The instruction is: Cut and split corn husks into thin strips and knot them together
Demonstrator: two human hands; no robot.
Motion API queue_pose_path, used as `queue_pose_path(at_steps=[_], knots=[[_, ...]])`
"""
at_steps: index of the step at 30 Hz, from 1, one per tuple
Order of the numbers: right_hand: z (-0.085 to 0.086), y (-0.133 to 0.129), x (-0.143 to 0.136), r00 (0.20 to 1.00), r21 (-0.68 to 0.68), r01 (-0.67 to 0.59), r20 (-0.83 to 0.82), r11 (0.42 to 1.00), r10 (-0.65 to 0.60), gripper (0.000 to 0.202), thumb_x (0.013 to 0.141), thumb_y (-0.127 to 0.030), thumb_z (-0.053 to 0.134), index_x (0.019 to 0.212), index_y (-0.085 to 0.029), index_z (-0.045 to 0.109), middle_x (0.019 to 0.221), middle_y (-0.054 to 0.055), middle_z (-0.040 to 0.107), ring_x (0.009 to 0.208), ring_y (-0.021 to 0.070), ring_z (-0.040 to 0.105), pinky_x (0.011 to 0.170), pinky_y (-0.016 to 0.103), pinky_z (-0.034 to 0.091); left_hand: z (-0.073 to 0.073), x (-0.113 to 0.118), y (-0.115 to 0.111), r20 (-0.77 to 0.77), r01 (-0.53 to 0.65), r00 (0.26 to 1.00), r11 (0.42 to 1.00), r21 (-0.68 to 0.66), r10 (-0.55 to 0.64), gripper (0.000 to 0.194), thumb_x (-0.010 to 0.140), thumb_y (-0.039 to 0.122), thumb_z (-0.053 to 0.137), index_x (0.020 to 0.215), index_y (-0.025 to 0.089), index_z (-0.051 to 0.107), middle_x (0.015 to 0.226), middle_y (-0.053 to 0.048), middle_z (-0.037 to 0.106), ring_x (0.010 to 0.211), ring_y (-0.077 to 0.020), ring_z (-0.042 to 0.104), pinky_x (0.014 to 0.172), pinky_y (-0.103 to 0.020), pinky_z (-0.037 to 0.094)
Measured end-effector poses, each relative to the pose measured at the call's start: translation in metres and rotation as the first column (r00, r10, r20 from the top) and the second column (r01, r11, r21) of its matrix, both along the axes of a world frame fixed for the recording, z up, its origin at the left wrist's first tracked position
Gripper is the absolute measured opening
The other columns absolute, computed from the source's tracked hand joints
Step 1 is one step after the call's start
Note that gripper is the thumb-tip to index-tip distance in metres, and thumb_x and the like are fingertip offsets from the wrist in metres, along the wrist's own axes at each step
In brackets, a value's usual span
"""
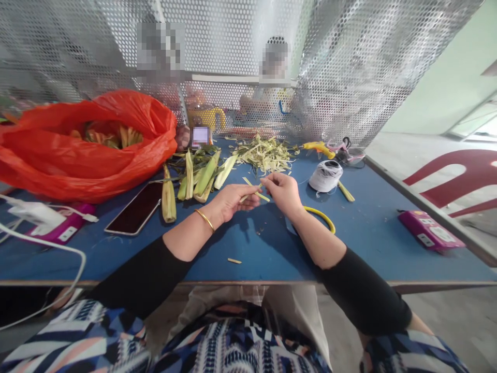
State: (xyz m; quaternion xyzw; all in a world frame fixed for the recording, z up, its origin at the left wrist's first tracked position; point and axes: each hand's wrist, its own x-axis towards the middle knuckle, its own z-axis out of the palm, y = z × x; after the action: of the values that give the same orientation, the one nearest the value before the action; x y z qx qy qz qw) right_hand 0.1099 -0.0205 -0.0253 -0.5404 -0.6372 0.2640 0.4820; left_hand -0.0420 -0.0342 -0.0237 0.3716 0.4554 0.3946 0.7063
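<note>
Red bag [99,178]: rear left corner of the counter [373,223]; its loose rim is best left well clear of the work.
Phone [135,209]: flat, in from the left edge, apart from the left forearm.
Husks [205,176]: bundled left of centre, toward the rear edge; near enough to take more without leaning.
Offcut [234,261]: lying near the front edge, centre.
Left hand [238,199]: thumb pinching strips against the fingers, which lie close together. Judged the steadying hand; a light, firm grip should avoid creasing them.
Strips [264,197]: between both hands, above mid-counter, crossing each other. Thin, likely to split; small, even pulls along the grain seem safest.
Shreds [266,154]: heaped by the rear edge, behind the hands.
Right hand [282,189]: thumb and forefinger pinched on a strip end, other fingers curled. Fine work; keep the fingertips near the crossing.
Yellow loop [328,219]: partly under the right forearm; could snag.
Thread [326,177]: spool right of the hands, easy reach.
Purple pack [430,230]: near the right edge, out of the way.
</note>
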Motion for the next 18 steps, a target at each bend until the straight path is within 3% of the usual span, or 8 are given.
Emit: queue_pose_path(at_steps=[4,8,12,15,18], knots=[[0.0040,0.0040,0.0058,0.956,-0.045,-0.126,-0.271,0.991,0.109,0.019,0.075,-0.039,0.061,0.075,-0.020,0.062,0.068,-0.001,0.064,0.067,0.0134,0.061,0.070,0.028,0.047,0.0047,-0.0078,0.0031,0.311,0.031,0.950,0.991,-0.134,0.012,0.015,0.089,0.021,0.057,0.085,0.013,0.069,0.046,0.006,0.050,0.039,-0.0060,0.050,0.047,-0.018,0.048],[0.0052,-0.0006,0.0046,0.914,-0.122,-0.343,-0.274,0.931,0.301,0.026,0.070,-0.044,0.068,0.074,-0.018,0.066,0.072,0.001,0.068,0.072,0.0139,0.062,0.076,0.030,0.047,0.0070,-0.0099,0.0051,0.432,0.093,0.901,0.987,-0.134,-0.026,0.016,0.091,0.020,0.054,0.081,0.014,0.066,0.045,0.007,0.041,0.036,-0.0045,0.040,0.043,-0.016,0.043],[0.0036,-0.0056,0.0004,0.900,-0.122,-0.413,-0.206,0.902,0.384,0.025,0.068,-0.043,0.069,0.061,-0.019,0.062,0.058,-0.001,0.062,0.062,0.0131,0.057,0.068,0.029,0.045,0.0056,-0.0075,0.0054,0.294,0.006,0.956,0.999,-0.054,0.010,0.019,0.086,0.028,0.062,0.074,0.014,0.067,0.049,0.005,0.048,0.039,-0.0050,0.040,0.044,-0.019,0.040],[0.0041,-0.0055,0.0007,0.931,-0.085,-0.355,-0.121,0.931,0.344,0.025,0.069,-0.037,0.066,0.053,-0.020,0.058,0.050,-0.002,0.057,0.056,0.0122,0.052,0.061,0.026,0.040,0.0046,-0.0052,0.0035,0.085,-0.079,0.994,0.980,0.181,0.064,0.021,0.072,0.033,0.075,0.068,0.014,0.068,0.056,0.002,0.058,0.051,-0.0074,0.050,0.053,-0.021,0.043],[0.0057,-0.0059,0.0019,0.954,-0.070,-0.301,-0.022,0.951,0.300,0.023,0.070,-0.033,0.063,0.052,-0.020,0.056,0.048,-0.004,0.055,0.049,0.0102,0.044,0.055,0.026,0.034,0.0035,-0.0020,0.0009,-0.077,-0.103,0.986,0.906,0.411,0.147,0.022,0.060,0.029,0.083,0.060,0.015,0.066,0.057,0.002,0.060,0.057,-0.0079,0.051,0.062,-0.021,0.043]])
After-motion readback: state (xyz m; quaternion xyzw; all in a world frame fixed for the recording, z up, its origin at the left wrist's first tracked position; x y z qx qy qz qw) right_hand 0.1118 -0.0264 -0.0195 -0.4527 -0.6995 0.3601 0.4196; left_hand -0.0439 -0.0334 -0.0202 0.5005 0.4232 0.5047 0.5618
